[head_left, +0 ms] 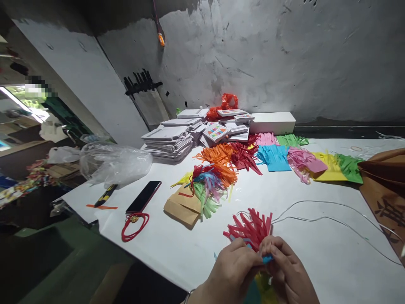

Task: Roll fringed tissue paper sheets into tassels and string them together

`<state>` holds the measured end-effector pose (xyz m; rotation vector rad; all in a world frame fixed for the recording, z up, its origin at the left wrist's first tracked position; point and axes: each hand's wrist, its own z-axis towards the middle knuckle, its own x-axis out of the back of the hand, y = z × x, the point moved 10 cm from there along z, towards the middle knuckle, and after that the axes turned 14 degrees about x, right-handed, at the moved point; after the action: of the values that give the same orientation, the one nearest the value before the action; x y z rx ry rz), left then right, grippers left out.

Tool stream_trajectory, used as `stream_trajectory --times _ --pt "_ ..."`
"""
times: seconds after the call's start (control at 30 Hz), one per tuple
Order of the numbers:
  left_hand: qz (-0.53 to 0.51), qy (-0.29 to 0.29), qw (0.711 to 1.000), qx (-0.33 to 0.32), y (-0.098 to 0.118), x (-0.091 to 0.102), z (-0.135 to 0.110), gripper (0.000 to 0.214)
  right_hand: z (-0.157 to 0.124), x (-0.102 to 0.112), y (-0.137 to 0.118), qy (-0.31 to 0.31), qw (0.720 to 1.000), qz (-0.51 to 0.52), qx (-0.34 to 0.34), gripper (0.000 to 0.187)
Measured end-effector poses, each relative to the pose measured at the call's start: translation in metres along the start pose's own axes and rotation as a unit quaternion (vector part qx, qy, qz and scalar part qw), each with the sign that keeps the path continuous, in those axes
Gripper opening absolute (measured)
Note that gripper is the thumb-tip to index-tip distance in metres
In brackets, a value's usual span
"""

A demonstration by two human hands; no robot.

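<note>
My left hand (pixel 232 266) and my right hand (pixel 283 264) meet at the table's near edge, fingers pinched together. Between their fingertips is a bit of blue fringed paper (pixel 267 259). Red fringed paper (pixel 249 226) fans out just beyond the fingers. Below the hands, partly hidden, hangs some yellow and green paper (pixel 264 287). A thin white string (pixel 311 218) runs from near the right hand across the table to the right; whether the fingers grip it is hidden.
Fringed paper bundles in orange (pixel 218 155), blue (pixel 274 160) and other colours line the table's back. Stacked white boxes (pixel 167 141) stand behind. A brown envelope (pixel 182 207), phone (pixel 144 197), box cutter (pixel 106 195), plastic bag (pixel 115 162) and brown bag (pixel 387 190) lie around.
</note>
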<state>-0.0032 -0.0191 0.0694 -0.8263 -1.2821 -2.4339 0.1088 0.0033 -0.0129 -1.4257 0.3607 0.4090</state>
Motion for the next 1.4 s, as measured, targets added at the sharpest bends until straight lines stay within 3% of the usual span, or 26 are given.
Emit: stream_trajectory --times 0.07,0.27,0.4,0.5,0.73,0.83,1.03,1.2,1.4 --pt "0.001 -0.006 1.000 -0.004 0.002 -0.001 0.003 0.015 0.001 0.000 0.001 0.003 1.000 0.015 -0.005 0.028" --pt "-0.081 -0.038 0.991 0.103 -0.009 0.004 0.008 0.020 0.001 0.005 -0.014 0.027 1.000 -0.009 -0.004 0.032" --pt "-0.156 -0.062 0.966 0.196 -0.023 -0.001 0.006 0.012 -0.005 0.004 -0.005 0.036 0.997 -0.008 -0.070 0.039" --pt "-0.198 -0.078 0.949 0.232 -0.030 -0.010 0.003 0.014 -0.003 0.002 -0.002 0.012 0.998 -0.011 -0.059 0.037" --pt "-0.226 -0.052 0.943 0.237 -0.036 -0.017 -0.001 0.025 -0.003 -0.001 -0.005 -0.046 0.997 -0.063 -0.016 0.035" --pt "-0.232 -0.029 0.938 0.256 -0.041 -0.013 -0.002 0.028 -0.008 -0.004 -0.014 -0.030 0.994 -0.101 0.011 0.034" --pt "-0.238 0.003 0.936 0.259 -0.040 -0.008 -0.003 0.024 -0.022 0.004 -0.010 0.066 0.991 -0.119 0.001 0.046" --pt "-0.244 0.008 0.937 0.251 -0.040 -0.007 -0.004 0.023 -0.018 0.008 -0.010 0.052 0.989 -0.136 -0.025 0.048" --pt "-0.240 0.002 0.933 0.269 -0.047 -0.008 -0.007 0.024 -0.016 0.008 -0.013 0.012 0.979 -0.202 -0.033 0.037"
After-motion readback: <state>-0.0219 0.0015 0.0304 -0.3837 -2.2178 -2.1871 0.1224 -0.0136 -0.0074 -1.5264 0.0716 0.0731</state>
